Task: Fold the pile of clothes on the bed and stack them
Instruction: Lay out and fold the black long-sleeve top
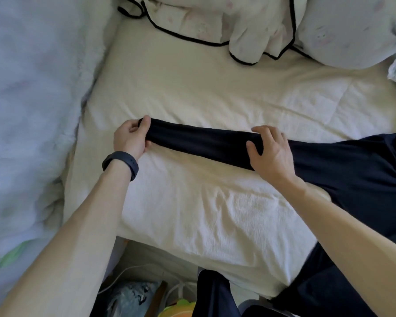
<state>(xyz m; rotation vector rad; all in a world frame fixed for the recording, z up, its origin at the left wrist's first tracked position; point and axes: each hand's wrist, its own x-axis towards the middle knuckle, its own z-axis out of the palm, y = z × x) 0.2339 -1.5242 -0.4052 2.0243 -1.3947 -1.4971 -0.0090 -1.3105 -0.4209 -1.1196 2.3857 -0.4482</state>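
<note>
The cream bed (215,92) is filling most of the view, with a pale blue blanket (32,99) lying along its left side. A dark navy garment (352,170) is lying on the right of the bed, its sleeve (192,138) stretching leftward across the sheet. A cream garment with black piping (192,21) is lying crumpled at the far edge. The right hand (270,152) is pressing flat, fingers spread, on the sleeve. The left hand (132,138), wearing a dark wristband (121,162), is pinching the sleeve's end.

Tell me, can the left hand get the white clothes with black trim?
Probably yes: only bare sheet lies between the left hand and the white clothes. But it pinches the dark sleeve, so it must let go first.
</note>
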